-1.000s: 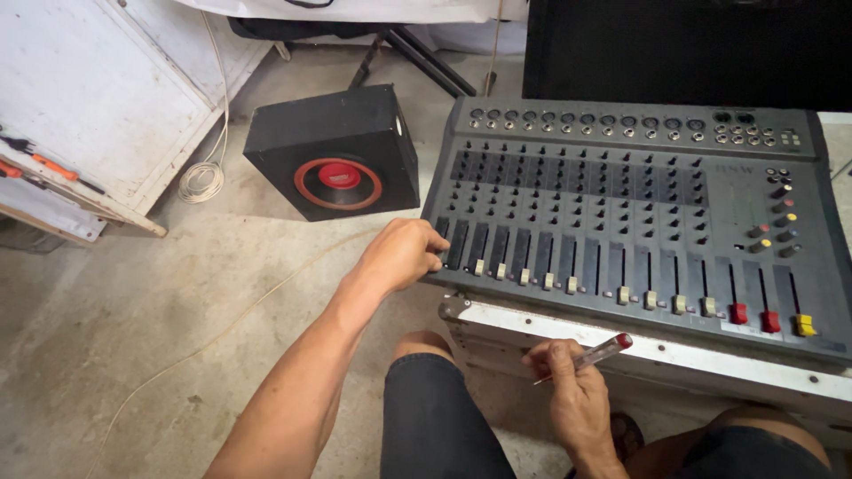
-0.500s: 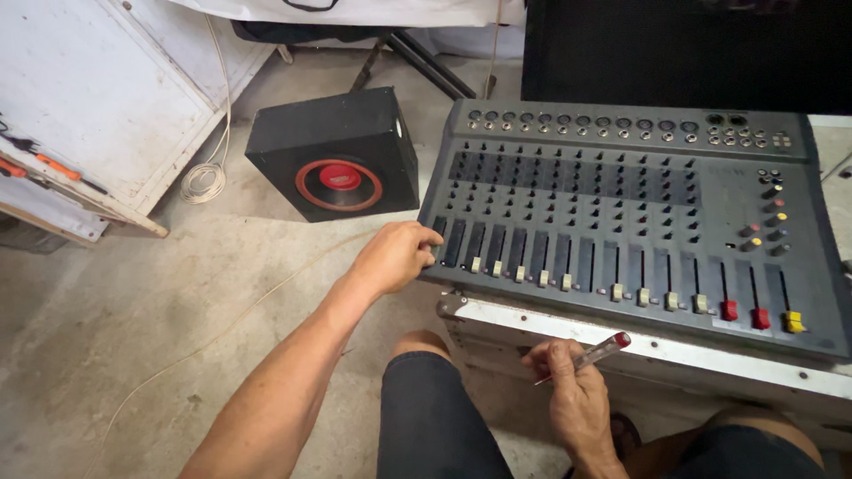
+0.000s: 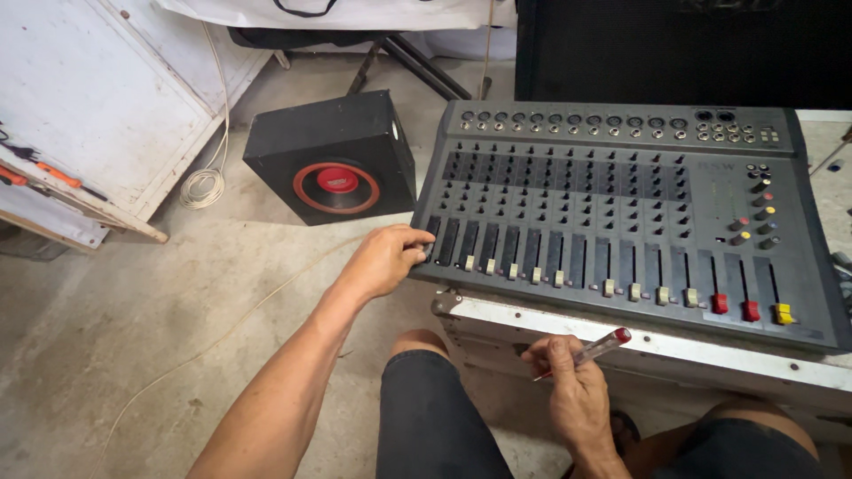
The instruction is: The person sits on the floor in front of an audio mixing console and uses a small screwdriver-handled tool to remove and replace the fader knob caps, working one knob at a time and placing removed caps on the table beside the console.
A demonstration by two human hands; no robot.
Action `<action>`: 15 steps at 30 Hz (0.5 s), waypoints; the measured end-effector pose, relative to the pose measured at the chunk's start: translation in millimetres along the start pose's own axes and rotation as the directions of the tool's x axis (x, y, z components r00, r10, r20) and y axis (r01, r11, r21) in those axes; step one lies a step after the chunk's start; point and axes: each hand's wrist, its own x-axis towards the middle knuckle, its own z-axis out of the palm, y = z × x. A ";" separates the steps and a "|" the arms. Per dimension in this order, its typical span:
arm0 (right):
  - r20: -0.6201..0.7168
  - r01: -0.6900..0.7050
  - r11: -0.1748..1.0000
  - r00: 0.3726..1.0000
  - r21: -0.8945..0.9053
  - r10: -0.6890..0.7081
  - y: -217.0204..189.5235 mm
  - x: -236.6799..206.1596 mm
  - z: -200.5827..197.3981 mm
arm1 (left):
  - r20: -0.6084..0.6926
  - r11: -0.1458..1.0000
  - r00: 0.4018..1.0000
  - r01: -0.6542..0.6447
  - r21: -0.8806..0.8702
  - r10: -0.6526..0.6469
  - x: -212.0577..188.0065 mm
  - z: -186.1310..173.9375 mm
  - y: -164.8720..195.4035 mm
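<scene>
A bare concrete floor (image 3: pixel 115 355) runs under everything, with a white panel (image 3: pixel 106 98) leaning at far left and a coil of pale cable (image 3: pixel 202 188) beside it. Right of the coil a black speaker box (image 3: pixel 330 158) with a red-ringed cone stands on the floor. The left hand (image 3: pixel 383 260) grips the near left corner of the grey mixing console (image 3: pixel 621 213), fingers curled over its edge; compared with a moment ago, the hand sits much the same. The console rests on a white metal-edged case (image 3: pixel 657 350). The right hand (image 3: pixel 575 390), below the case's near edge, has its fingers clamped on a clear-handled, red-capped screwdriver (image 3: pixel 590 351).
</scene>
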 end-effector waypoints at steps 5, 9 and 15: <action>0.006 -0.006 1.000 1.000 -0.014 0.006 -2.7 -1.6 -1.6 | 0.039 1.000 0.999 0.025 0.005 -0.025 0.6 -1.5 1.3; -0.001 -0.021 0.999 1.000 -0.048 0.021 -6.0 -1.9 -1.2 | 0.020 0.998 0.999 -0.033 0.059 0.032 -0.1 -1.4 3.1; 0.001 -0.060 0.995 0.998 -0.080 0.060 -3.9 -1.6 -0.6 | -0.021 0.985 0.990 -0.137 0.107 0.140 1.2 4.5 6.7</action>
